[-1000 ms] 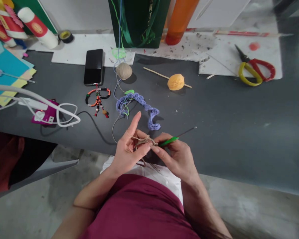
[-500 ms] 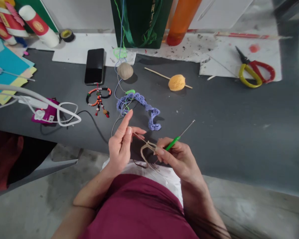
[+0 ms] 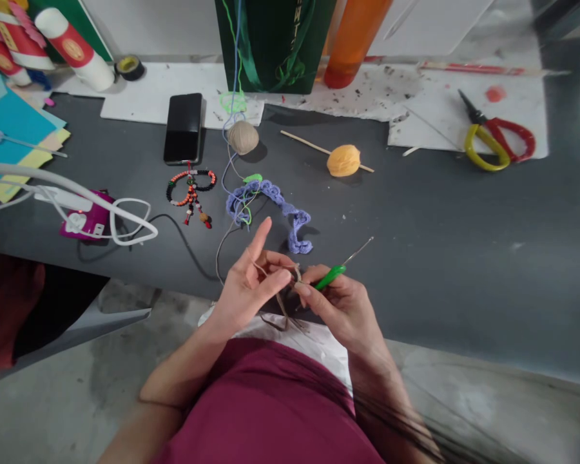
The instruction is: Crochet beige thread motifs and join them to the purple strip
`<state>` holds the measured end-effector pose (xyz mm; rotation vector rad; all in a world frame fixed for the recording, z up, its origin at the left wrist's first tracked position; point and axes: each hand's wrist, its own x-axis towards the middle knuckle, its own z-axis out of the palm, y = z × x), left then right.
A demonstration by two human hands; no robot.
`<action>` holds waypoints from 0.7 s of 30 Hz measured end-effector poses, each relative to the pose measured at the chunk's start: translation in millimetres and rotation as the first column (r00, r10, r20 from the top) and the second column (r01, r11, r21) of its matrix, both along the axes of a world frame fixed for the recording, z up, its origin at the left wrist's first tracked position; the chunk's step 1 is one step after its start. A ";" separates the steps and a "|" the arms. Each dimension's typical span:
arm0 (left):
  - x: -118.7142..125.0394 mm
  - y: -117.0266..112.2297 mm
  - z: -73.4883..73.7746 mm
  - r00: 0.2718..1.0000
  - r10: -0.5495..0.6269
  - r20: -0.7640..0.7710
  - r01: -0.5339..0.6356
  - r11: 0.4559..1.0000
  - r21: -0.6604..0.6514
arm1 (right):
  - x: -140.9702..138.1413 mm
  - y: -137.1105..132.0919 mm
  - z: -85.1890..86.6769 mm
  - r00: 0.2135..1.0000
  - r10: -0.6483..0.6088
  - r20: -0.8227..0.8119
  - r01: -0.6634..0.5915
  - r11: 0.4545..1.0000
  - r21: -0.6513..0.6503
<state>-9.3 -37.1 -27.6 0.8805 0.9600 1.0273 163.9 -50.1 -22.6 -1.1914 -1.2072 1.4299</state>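
Dark grey desktop [image 3: 444, 270] stretched ahead of the lap, and just over its front edge the left hand [image 3: 249, 293] pinched tan yarn [image 3: 275, 274] between thumb and fingers, one finger raised, while the right hand [image 3: 343, 306] closed around a green-handled crochet hook [image 3: 329, 277]. The yarn looked soft and light, best held close to the hook; the slim hook seemed stiff, its handle the place to grip. Just beyond lay a periwinkle crocheted strip [image 3: 297, 240], then a tan yarn ball [image 3: 242, 137] and a phone [image 3: 183, 129].

Dark grey desk [image 3: 444, 290] above concrete floor [image 3: 38, 412]
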 end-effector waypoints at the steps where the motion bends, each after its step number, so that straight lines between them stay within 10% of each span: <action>1: 1.4 -0.9 0.1 1.000 -0.006 0.008 0.006 1.000 -0.022 | -1.1 -0.8 -1.5 1.000 -0.013 0.022 0.012 1.000 0.006; 7: 6.2 0.6 -4.0 0.997 0.035 0.062 -0.033 0.999 -0.043 | 1.5 -5.0 -5.2 0.996 -0.034 0.081 0.031 0.999 0.040; 12: 4.9 2.3 -4.2 0.986 -0.016 0.163 0.036 0.992 -0.121 | 8.4 -5.3 -0.7 0.936 -0.333 -0.116 0.351 0.907 0.230; 21: 10.8 2.8 5.5 0.966 0.031 0.257 0.036 0.967 -0.253 | -2.3 -4.3 0.5 0.898 -0.300 -0.323 0.389 0.885 0.258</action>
